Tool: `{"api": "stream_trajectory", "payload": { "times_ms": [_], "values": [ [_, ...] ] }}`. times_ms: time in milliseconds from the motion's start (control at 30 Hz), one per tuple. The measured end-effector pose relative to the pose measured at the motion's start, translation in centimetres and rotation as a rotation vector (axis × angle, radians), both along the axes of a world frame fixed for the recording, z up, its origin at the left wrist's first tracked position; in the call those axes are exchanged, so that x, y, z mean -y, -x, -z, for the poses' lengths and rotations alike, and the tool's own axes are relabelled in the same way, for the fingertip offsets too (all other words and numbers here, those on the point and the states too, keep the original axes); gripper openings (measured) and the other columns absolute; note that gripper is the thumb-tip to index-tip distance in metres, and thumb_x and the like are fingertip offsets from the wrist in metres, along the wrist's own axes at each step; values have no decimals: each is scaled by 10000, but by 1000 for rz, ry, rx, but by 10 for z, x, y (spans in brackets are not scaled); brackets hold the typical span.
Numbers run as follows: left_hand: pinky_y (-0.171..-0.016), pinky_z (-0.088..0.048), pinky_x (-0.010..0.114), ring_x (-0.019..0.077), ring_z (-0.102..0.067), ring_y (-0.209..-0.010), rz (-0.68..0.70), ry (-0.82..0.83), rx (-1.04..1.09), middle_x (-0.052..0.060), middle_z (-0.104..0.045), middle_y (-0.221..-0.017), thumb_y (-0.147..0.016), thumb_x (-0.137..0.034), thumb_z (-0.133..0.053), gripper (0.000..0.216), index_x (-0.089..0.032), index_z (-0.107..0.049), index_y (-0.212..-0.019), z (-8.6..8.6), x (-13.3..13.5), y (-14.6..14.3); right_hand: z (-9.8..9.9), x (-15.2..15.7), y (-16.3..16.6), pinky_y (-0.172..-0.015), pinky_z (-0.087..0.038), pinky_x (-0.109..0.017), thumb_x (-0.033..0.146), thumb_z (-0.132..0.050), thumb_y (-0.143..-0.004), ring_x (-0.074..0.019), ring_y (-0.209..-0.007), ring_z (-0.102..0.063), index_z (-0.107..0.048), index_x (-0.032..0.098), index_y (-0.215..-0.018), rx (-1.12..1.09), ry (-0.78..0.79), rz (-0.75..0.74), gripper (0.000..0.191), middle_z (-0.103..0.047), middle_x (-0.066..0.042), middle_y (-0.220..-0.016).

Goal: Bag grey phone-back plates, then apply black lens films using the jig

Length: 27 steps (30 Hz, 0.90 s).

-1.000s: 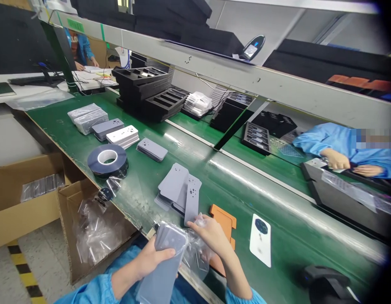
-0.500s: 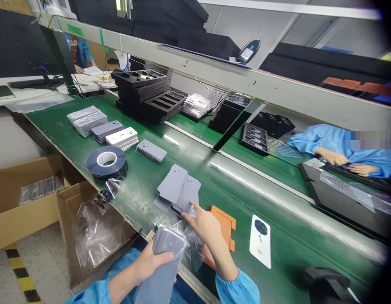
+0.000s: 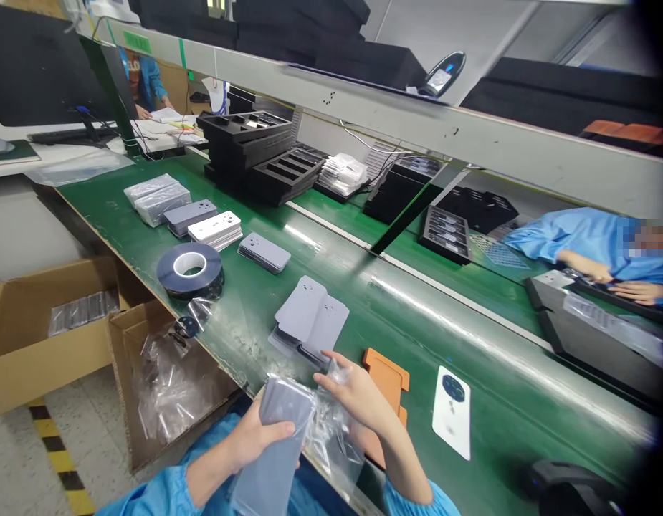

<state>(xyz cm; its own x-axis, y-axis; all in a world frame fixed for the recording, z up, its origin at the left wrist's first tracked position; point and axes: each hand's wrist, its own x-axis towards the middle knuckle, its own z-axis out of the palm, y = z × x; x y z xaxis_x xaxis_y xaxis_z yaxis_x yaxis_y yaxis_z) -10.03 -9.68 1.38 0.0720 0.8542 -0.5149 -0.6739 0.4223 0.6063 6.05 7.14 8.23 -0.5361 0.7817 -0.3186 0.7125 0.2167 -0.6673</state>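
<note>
My left hand is wrapped round several grey phone back panels in clear plastic sleeves, with the thumb across the top one. Crumpled clear plastic film is caught in my right hand, its index finger stretched out. More loose clear film lies between the hands at the table edge. Just beyond the right fingertips, bare grey phone back panels lie in an overlapping, fanned pile. To the right of this hand is an orange plate-like fixture, partly hidden by the forearm.
On the green table are a tape roll, a white phone back, a white panel stack and black trays. Below the left edge stands a cardboard box with film inside. A co-worker's sleeve shows across the table.
My right hand has drawn back from the fanned grey panels toward me, with clear film still in it. My left hand keeps its hold on the sleeved panels. The view has shifted slightly.
</note>
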Motion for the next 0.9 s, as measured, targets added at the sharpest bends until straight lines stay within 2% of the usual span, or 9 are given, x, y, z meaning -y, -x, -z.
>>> {"api": "stream_trajectory", "payload": {
  "times_ms": [67,167,333,467,600,667,733,800,900],
  "values": [
    [-630,-598,413,266,-737,-663,25,-7,-5,64,-758,-821,-595,-424,-937,847,-204,-436,-1242,-1,-1,0,-7,11,-6,-833,-501,-325,529,-637,-882,-277,-956,-696,-732,220,-1130,-75,80,-25,407,-762,-74,-1047],
    [-629,-594,396,241,-720,-622,94,-40,-20,74,-757,-785,-591,-425,-934,779,-177,-496,-1186,-2,-4,0,-12,27,-10,-733,-496,-293,508,-648,-880,-236,-807,-679,-746,189,-887,-160,161,-43,334,-749,-47,-853],
    [-655,-602,393,236,-726,-671,192,-100,-44,84,-759,-825,-602,-400,-933,735,-163,-538,-1175,-3,-7,-2,-2,41,-14,-594,-433,-247,407,-748,-795,-166,-651,-576,-685,171,-775,-189,238,11,245,-664,-1,-707],
    [-682,-610,415,252,-735,-717,195,-95,-59,93,-756,-883,-598,-387,-940,765,-164,-545,-1215,1,-6,-5,4,50,-15,-557,-407,-224,341,-802,-727,-145,-628,-551,-650,173,-742,-254,315,38,227,-628,22,-680],
    [-672,-598,389,245,-726,-675,134,-64,-64,95,-757,-854,-593,-473,-931,789,-143,-569,-1212,4,-7,-6,6,54,-20,-597,-467,-244,328,-699,-815,-169,-643,-610,-669,174,-753,-333,366,9,168,-675,-2,-706],
    [-721,-594,362,252,-742,-764,9,25,-78,99,-760,-935,-619,-516,-902,746,-154,-590,-1192,4,-8,-4,9,53,-28,-720,-526,-296,324,-640,-851,-223,-767,-677,-727,178,-861,-377,341,-31,171,-738,-48,-835],
    [-743,-590,349,259,-746,-835,-98,133,-101,102,-757,-999,-656,-526,-870,683,-162,-599,-1168,1,-10,-1,13,49,-41,-886,-528,-379,348,-623,-862,-288,-958,-698,-743,196,-1094,-419,282,-25,302,-764,-98,-1023],
    [-703,-587,350,264,-747,-799,-115,187,-129,104,-762,-952,-663,-524,-861,646,-154,-608,-1127,-3,-12,2,17,43,-57,-957,-501,-432,399,-625,-859,-325,-1051,-681,-703,207,-1242,-440,211,30,435,-757,-129,-1107],
    [-647,-572,341,255,-735,-703,-39,130,-155,101,-758,-806,-649,-557,-865,611,-128,-639,-1020,-10,-16,8,19,36,-76,-766,-524,-379,468,-592,-846,-294,-808,-686,-776,195,-952,-375,109,128,346,-758,-118,-873]
  ]
}}
